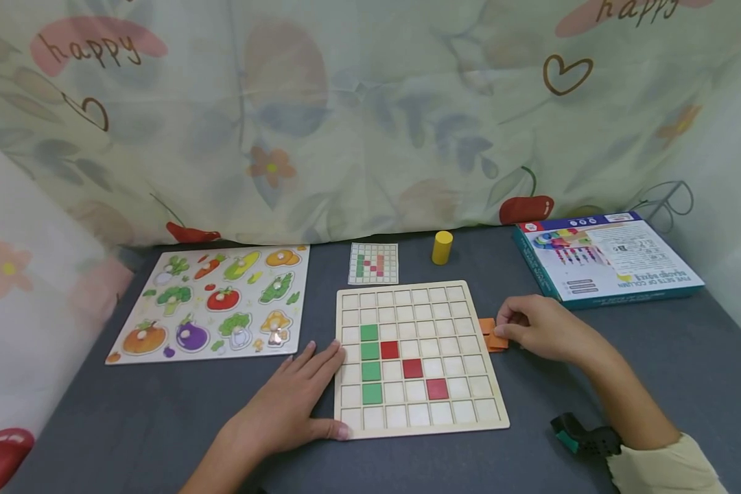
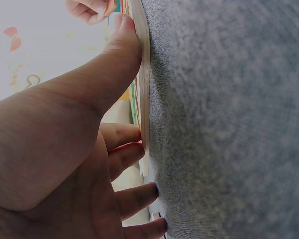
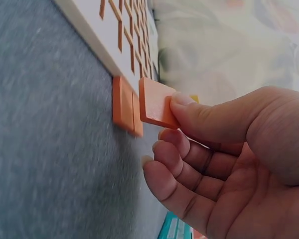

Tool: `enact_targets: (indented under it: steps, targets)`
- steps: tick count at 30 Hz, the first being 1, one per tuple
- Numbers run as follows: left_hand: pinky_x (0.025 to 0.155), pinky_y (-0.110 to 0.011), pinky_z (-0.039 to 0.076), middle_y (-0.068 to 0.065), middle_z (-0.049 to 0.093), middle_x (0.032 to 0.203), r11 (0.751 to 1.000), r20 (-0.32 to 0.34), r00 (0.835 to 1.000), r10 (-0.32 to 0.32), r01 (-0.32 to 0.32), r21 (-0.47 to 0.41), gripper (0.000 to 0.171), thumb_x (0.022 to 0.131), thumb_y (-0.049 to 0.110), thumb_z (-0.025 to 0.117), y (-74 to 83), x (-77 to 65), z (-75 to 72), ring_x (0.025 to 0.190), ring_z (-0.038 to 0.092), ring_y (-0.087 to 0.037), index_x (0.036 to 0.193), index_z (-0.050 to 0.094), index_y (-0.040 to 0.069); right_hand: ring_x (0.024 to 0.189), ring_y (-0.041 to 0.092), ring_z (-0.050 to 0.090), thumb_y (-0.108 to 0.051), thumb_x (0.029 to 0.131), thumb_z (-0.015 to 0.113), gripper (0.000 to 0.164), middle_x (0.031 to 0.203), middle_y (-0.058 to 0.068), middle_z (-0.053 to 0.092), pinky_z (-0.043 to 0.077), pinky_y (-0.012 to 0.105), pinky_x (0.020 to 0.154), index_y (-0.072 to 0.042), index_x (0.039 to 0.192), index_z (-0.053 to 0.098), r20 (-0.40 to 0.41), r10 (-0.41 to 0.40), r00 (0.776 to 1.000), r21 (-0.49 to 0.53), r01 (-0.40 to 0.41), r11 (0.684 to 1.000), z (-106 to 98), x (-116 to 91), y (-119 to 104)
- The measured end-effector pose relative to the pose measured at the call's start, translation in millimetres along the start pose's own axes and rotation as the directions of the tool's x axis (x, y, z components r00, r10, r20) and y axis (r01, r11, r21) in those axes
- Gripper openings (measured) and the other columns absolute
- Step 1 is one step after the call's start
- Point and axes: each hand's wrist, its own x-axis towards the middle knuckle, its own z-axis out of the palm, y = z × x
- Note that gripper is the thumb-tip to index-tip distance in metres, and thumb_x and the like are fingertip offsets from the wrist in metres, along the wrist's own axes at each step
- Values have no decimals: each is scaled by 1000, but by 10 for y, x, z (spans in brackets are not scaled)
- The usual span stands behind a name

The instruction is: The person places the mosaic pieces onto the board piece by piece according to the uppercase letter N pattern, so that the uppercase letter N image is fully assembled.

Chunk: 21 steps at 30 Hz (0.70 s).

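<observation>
A wooden grid board [image 1: 421, 416] lies on the table, with a column of green tiles [image 1: 370, 371] and a diagonal of three red tiles [image 1: 412, 368] in its squares. Along its left edge rests my left hand [image 1: 287, 405], fingers extended and thumb at the near corner. My right hand [image 1: 546, 328] is just beyond the right edge, pinching an orange square tile [image 3: 155, 102] between thumb and fingers. Below that tile, more orange tiles [image 3: 123, 107] lie against the board's side on the cloth.
Behind the board are a small pattern card [image 1: 373, 263] and a yellow cylinder [image 1: 442, 248]. A vegetable puzzle board [image 1: 206, 346] lies at left, a game box [image 1: 611, 264] at back right. A patterned curtain [image 1: 358, 137] hangs behind the table.
</observation>
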Motion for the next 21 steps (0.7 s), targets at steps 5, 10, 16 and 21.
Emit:
enact_targets:
  steps: [5, 10, 16, 21]
  targets:
    - [112, -65, 21, -3, 27, 164, 1000, 7, 1000, -8, 8, -3, 107, 76, 69, 71, 2, 0, 1, 149, 18, -39, 159, 31, 15, 69, 17, 50, -11, 95, 69, 8, 73, -2, 55, 41, 31, 59, -12, 87, 66, 9, -16, 1000, -5, 16, 1000, 55, 47, -109]
    - [113, -65, 21, -2, 27, 164, 1000, 11, 1000, -12, 12, -2, 107, 76, 70, 71, 4, 2, 4, 149, 17, -39, 159, 31, 15, 69, 16, 51, -12, 95, 69, 9, 72, -2, 54, 42, 31, 60, -12, 87, 66, 31, -22, 999, 0, 22, 1000, 137, 101, -239]
    - [112, -65, 21, -2, 27, 164, 1000, 9, 1000, -7, 7, -2, 107, 76, 70, 71, 2, 0, 4, 149, 18, -39, 159, 31, 15, 69, 16, 51, -11, 95, 69, 12, 72, -2, 54, 42, 32, 60, -13, 84, 65, 64, -32, 997, 10, 31, 999, 244, 159, -402]
    - [113, -65, 21, -2, 27, 164, 1000, 7, 1000, -6, 6, 0, 107, 76, 70, 71, -3, 3, 6, 149, 17, -39, 159, 31, 15, 69, 15, 50, -13, 96, 70, 13, 72, -2, 53, 41, 31, 59, -14, 84, 64, 84, -45, 995, 15, 44, 999, 356, 198, -507]
